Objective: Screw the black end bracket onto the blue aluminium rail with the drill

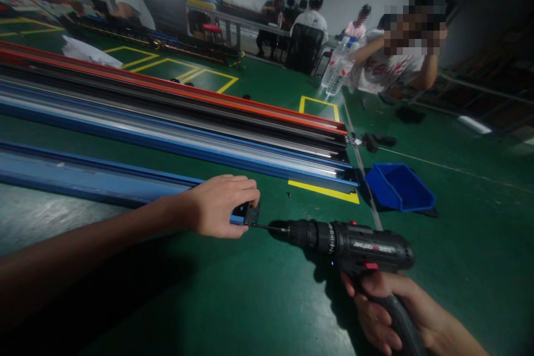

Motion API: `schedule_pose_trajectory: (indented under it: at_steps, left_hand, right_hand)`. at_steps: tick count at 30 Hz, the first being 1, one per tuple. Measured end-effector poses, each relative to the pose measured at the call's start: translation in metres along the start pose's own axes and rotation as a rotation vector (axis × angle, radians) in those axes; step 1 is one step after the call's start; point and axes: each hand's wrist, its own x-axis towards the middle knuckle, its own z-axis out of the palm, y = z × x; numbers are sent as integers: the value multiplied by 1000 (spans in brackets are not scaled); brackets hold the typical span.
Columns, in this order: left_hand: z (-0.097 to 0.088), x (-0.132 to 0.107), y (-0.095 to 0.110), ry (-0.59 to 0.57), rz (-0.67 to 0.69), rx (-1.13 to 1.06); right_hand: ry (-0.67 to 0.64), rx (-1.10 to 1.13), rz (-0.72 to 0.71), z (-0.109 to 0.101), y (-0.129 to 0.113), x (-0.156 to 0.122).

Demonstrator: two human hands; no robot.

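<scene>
Green, smooth floor (250, 295) spreads beneath our long blue metal profile (83, 178), which runs in from the left. Our black pistol-grip power drill (371, 245) points at the profile's right end. Our left hand (223, 203) curls round that end, clasping it; our right hand (421, 301) wraps the drill's handle. A small black bracket (253, 213) sits at the end, and the slim metal bit (267, 227) reaches it. We judge a screw-driving step is in hand; the next move calls for holding the drill steady and straight.

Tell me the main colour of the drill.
The drill is mostly black with small red parts, best seen in the head view.
</scene>
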Motion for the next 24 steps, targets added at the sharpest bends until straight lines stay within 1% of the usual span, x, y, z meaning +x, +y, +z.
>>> schedule_pose_trajectory:
  at_steps: [9, 14, 19, 24]
  left_hand:
    - [0, 0, 0, -3, 0, -4]
    - [0, 0, 0, -9, -5, 0]
    - [1, 1, -1, -7, -5, -1]
    - [0, 0, 0, -9, -12, -6]
  right_hand:
    - [19, -4, 5, -1, 1, 0]
    - [-8, 4, -18, -3, 1, 0]
    - [-27, 19, -7, -4, 1, 0]
    - [-38, 17, -25, -3, 1, 0]
